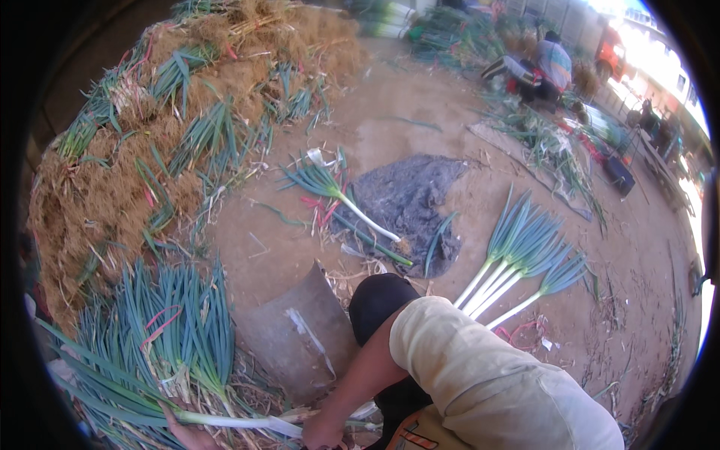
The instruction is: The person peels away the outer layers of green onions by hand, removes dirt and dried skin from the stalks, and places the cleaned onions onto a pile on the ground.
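Note:
A long green onion (225,419) lies across the bottom left, its white stalk pointing right and its green leaves fanning left. My left hand (191,434) is around it where the leaves meet the stalk, partly cut off by the lower edge. My right hand (323,430) is closed at the other end of the stalk; the root end is hidden by the fingers. Behind the left hand rests a thick bundle of green onions (174,315) with a pink tie. Several trimmed white-stalked onions (500,275) lie fanned out beyond my right sleeve.
A high heap of rooted onions (124,185) fills the upper left. A curved grey sheet (292,337) stands beside my right forearm. One rooted onion (365,215) lies over a dark cloth (405,191). Another person (548,64) sits at the back right among onions.

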A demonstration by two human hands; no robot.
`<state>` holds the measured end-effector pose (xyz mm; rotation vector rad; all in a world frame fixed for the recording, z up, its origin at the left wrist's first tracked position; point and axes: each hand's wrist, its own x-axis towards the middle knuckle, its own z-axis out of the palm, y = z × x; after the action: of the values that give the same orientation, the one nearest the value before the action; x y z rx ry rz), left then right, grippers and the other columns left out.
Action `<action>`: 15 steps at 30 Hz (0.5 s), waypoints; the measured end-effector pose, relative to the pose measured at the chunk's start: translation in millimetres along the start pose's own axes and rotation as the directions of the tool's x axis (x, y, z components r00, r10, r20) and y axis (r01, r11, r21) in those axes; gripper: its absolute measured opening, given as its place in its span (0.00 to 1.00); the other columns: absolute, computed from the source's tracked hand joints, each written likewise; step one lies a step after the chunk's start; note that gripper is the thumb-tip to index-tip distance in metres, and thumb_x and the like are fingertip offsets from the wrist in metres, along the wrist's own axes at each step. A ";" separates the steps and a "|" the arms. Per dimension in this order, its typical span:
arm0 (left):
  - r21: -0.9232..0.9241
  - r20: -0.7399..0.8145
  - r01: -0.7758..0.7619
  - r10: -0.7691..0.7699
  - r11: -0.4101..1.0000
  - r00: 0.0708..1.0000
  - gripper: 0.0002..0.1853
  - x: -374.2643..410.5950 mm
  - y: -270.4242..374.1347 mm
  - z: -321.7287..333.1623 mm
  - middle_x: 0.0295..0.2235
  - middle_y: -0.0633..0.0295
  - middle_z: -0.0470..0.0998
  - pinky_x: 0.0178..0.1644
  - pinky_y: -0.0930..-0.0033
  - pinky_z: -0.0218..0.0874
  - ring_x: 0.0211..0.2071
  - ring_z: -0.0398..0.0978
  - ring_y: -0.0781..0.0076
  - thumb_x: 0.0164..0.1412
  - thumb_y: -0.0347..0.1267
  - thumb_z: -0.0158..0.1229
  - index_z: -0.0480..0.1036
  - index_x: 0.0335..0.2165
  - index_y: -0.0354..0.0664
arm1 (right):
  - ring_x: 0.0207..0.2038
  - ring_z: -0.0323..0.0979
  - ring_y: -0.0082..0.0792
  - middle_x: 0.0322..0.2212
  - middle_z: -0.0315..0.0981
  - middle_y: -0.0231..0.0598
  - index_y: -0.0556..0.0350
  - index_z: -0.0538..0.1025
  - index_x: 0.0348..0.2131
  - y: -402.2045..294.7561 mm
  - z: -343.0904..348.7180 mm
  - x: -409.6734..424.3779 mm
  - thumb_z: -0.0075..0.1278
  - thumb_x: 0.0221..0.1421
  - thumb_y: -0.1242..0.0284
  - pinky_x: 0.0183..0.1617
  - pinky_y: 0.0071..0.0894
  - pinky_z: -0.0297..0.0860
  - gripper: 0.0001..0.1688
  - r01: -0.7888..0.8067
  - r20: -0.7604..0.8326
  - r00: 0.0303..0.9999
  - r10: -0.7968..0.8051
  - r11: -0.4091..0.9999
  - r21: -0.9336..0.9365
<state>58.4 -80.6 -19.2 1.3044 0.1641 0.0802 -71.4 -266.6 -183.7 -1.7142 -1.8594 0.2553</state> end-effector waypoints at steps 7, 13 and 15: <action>0.391 0.332 -0.642 0.549 0.660 0.767 0.32 4.3 -2.3 -60.0 0.48 0.56 0.65 0.51 0.63 0.54 0.49 0.62 0.64 0.54 0.44 0.55 0.59 0.53 0.38 | 0.29 0.70 0.48 0.23 0.70 0.48 0.59 0.69 0.29 -40.9 -137.7 -4.9 0.59 0.36 0.63 0.33 0.44 0.66 0.23 -0.428 -0.338 0.734 0.589 0.788 0.444; -0.034 -0.101 -0.228 0.224 0.973 0.969 0.22 37.6 -14.4 -56.0 0.34 0.58 0.69 0.35 0.76 0.58 0.32 0.65 0.75 0.58 0.34 0.50 0.63 0.48 0.31 | 0.28 0.70 0.53 0.24 0.68 0.50 0.62 0.62 0.36 -37.0 -123.3 2.5 0.54 0.42 0.65 0.31 0.51 0.64 0.26 -0.531 -0.447 0.657 0.607 0.793 0.298; 0.200 0.165 -0.494 0.468 0.846 0.868 0.24 55.5 -28.7 -114.8 0.37 0.54 0.69 0.38 0.74 0.60 0.35 0.67 0.72 0.56 0.33 0.51 0.62 0.49 0.30 | 0.25 0.70 0.54 0.21 0.69 0.48 0.62 0.64 0.35 -44.9 -129.0 8.6 0.53 0.43 0.65 0.28 0.50 0.64 0.23 -0.589 -0.415 0.649 0.638 0.766 0.257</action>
<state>93.2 29.6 -80.2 1.5626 -0.2648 0.4297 -40.0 -297.0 -54.0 -2.0602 -0.8394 0.1548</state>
